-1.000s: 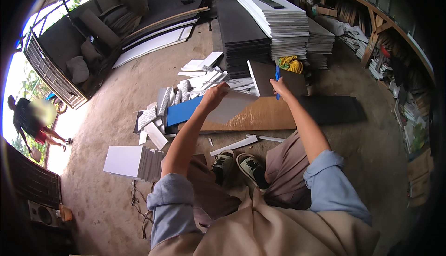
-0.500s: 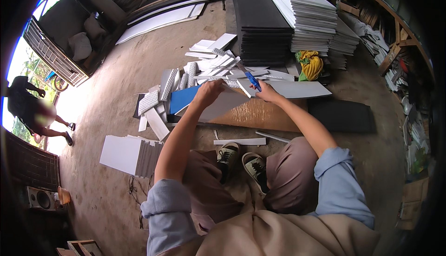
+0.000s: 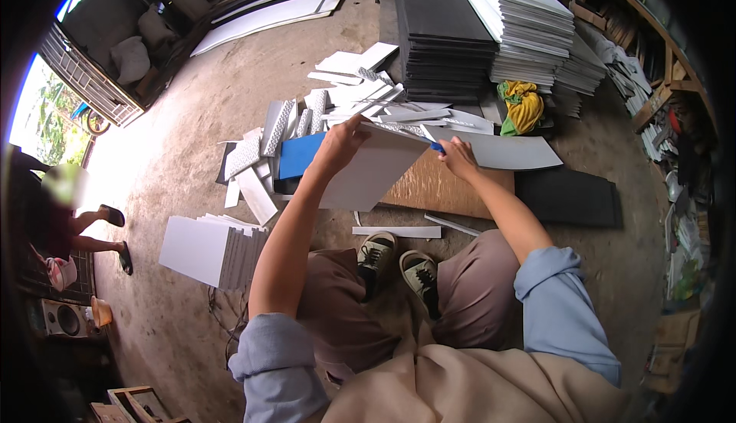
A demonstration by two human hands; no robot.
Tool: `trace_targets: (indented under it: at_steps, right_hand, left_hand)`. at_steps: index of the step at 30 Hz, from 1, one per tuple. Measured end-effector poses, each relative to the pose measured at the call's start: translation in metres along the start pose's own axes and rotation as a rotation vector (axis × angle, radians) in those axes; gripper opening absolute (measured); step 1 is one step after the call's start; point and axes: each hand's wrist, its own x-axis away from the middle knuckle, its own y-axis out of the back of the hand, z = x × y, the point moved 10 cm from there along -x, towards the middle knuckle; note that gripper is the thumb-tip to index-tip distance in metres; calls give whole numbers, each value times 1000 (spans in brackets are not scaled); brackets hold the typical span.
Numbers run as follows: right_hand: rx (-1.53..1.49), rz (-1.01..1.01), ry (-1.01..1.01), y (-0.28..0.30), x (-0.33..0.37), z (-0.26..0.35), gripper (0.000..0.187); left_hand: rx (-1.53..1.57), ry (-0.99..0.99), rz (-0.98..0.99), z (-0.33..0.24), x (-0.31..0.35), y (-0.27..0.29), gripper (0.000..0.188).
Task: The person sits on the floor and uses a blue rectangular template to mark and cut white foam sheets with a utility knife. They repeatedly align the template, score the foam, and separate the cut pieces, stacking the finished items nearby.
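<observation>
In the view from my head, my left hand [image 3: 341, 147] is closed on the upper edge of a white sheet [image 3: 372, 168], which I hold tilted above a brown board [image 3: 445, 185]. My right hand [image 3: 458, 158] is gripping a blue cutter [image 3: 438, 147] just beside the sheet's right corner; whether they touch, I cannot tell. Beyond lie many white strips [image 3: 360, 106] on the floor [image 3: 161, 185].

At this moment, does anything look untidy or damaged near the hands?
Yes. Beyond the left hand, white offcuts lie in a jumbled heap, unlike the orderly black stack behind. The brown board shows pale streaks, possibly scuffs.
</observation>
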Motion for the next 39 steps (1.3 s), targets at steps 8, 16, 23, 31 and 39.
trace_targets:
  at_steps: [8, 16, 23, 31, 39]
  right_hand:
    - [-703, -161, -553, 7, 23, -105, 24]
    - [-586, -11, 73, 38, -17, 48, 38]
    - [-519, -289, -248, 34, -22, -28, 28]
    - [-1108, -233, -936, -123, 56, -103, 29]
    - [-1327, -146, -1034, -189, 58, -86, 29]
  left_hand:
    - [70, 104, -70, 33, -1, -4, 30]
    - [182, 68, -40, 32, -7, -30, 32]
    - [125, 371, -157, 136, 19, 3, 40]
    - [81, 854, -30, 325, 128, -56, 61]
    - [515, 1181, -652, 433, 175, -60, 85]
